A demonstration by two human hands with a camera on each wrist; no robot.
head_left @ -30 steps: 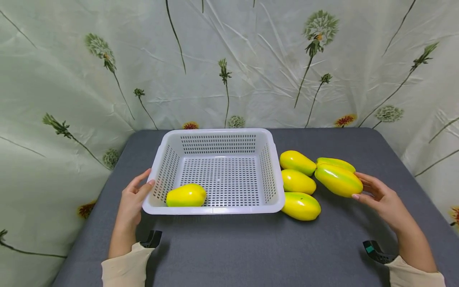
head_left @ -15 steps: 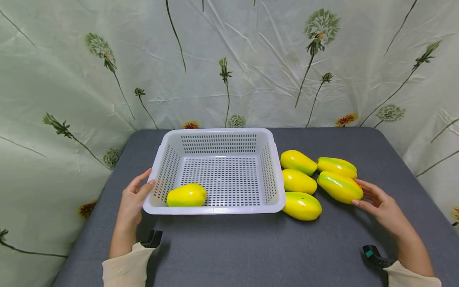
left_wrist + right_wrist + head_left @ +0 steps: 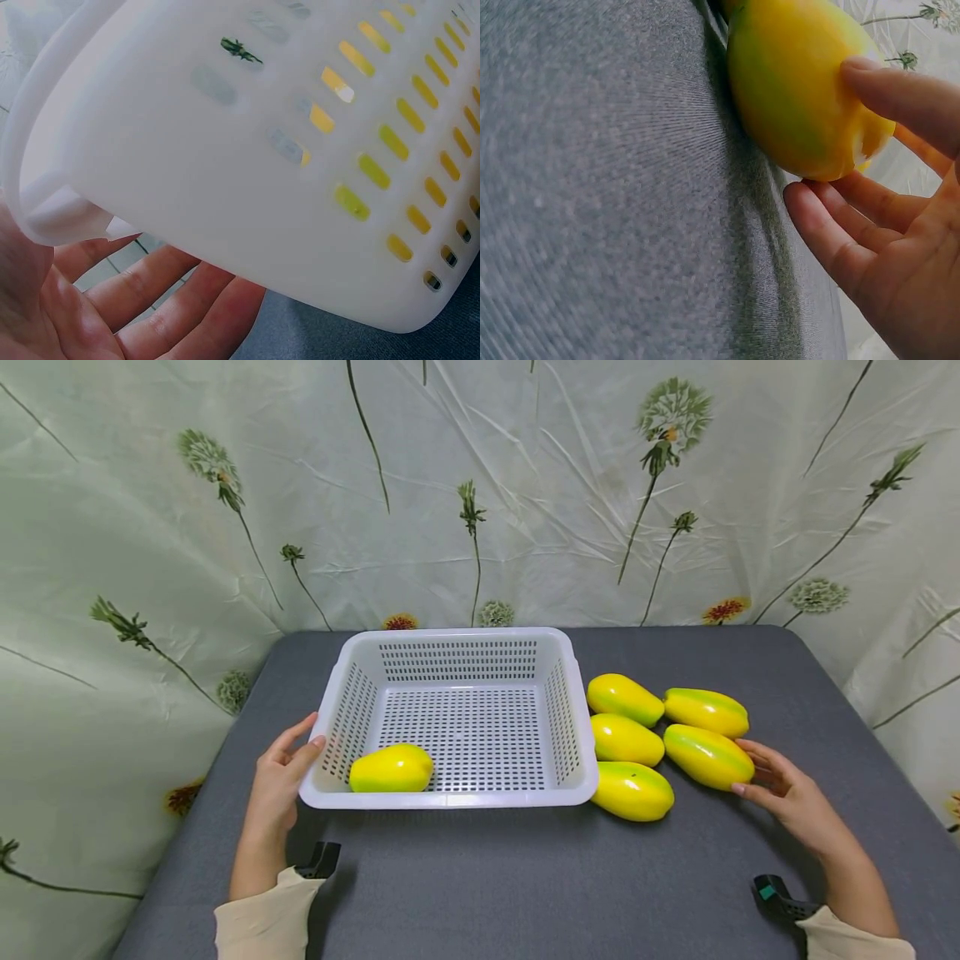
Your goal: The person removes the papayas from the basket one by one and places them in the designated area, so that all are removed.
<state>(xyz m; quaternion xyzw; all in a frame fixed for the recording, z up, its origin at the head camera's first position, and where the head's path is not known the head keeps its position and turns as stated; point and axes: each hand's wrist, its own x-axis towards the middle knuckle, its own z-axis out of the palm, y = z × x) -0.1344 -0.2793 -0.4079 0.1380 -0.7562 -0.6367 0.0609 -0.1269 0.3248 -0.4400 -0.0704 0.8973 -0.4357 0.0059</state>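
My left hand holds the left rim of a white plastic basket, thumb over the rim. In the left wrist view its fingers reach beneath the rim, outside the perforated basket wall. One yellow-green papaya lies inside the basket at the near left corner. My right hand pinches the right end of another papaya on the grey cloth. The right wrist view shows the thumb on one side of this papaya and fingertips around its end.
Several more papayas lie right of the basket: one at the back, one in the middle, one in front, and one behind the held papaya. A flowered curtain hangs behind the grey table.
My right hand has lowered the papaya toward me, then shifted slightly left; it now lies in front of the one it overlapped. The left hand and basket stay put.
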